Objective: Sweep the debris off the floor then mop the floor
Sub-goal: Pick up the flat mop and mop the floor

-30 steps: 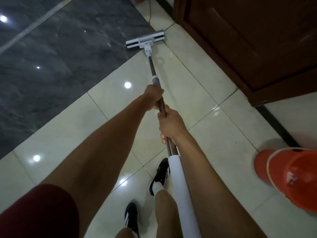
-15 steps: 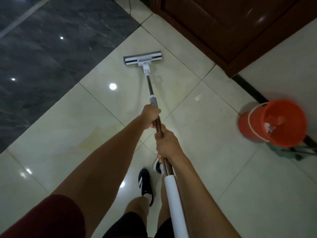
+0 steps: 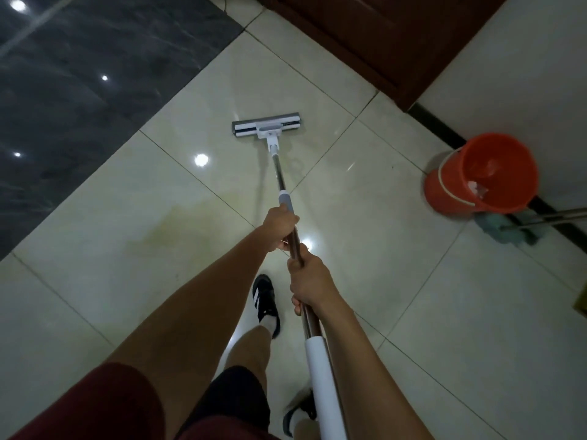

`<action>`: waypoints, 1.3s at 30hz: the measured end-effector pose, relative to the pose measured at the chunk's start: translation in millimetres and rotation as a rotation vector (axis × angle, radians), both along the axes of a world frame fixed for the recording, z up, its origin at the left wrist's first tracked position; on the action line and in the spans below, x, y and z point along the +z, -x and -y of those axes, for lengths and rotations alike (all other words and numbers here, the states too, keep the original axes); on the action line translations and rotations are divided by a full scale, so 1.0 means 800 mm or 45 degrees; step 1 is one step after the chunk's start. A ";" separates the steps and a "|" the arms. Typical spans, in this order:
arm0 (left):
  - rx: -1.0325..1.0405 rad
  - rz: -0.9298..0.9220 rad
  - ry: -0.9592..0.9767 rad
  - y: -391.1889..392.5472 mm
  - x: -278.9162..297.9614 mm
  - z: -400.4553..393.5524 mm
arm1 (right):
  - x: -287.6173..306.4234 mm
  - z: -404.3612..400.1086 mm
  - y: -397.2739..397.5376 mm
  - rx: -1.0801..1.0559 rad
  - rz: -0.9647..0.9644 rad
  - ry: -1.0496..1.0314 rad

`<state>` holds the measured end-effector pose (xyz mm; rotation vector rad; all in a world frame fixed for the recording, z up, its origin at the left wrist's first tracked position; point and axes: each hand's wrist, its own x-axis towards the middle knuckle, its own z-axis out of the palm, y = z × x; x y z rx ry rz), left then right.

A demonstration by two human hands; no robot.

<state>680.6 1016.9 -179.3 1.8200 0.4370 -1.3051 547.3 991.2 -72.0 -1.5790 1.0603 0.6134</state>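
Both hands wrap the mop pole: the left hand (image 3: pixel 281 225) ahead to steer, the right hand (image 3: pixel 309 282) behind to push. The mop head (image 3: pixel 266 129) lies flat on the floor (image 3: pixel 397 265), well clear of the bucket (image 3: pixel 482 174).

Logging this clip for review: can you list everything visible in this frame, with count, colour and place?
Flat mop: one, white and grey head, steel pole with white grip, head on the cream tiles ahead.
Bucket: one, orange-red, on the floor at right, by the wall.
Second mop: one, teal head with metal pole, lying just below the bucket.
Cream floor tiles: many, glossy, covering most of the floor.
Dark marble floor: one area, grey-black, upper left.
Wooden door: one, dark brown, top centre.
Shoes: two, black with white stripes, bottom centre.
Left hand: gripping the pole, further forward.
Right hand: gripping the pole behind it.
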 end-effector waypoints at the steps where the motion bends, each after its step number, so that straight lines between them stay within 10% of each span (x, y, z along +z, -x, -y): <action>1: 0.001 -0.002 -0.006 0.022 0.002 -0.002 | 0.001 -0.002 0.022 0.000 -0.003 -0.001; 18: -0.035 0.092 -0.028 0.331 0.009 0.012 | 0.014 0.007 0.329 0.014 0.049 0.097; 39: 0.136 0.106 0.108 -0.045 -0.008 0.114 | -0.007 0.121 -0.058 -0.041 0.113 0.083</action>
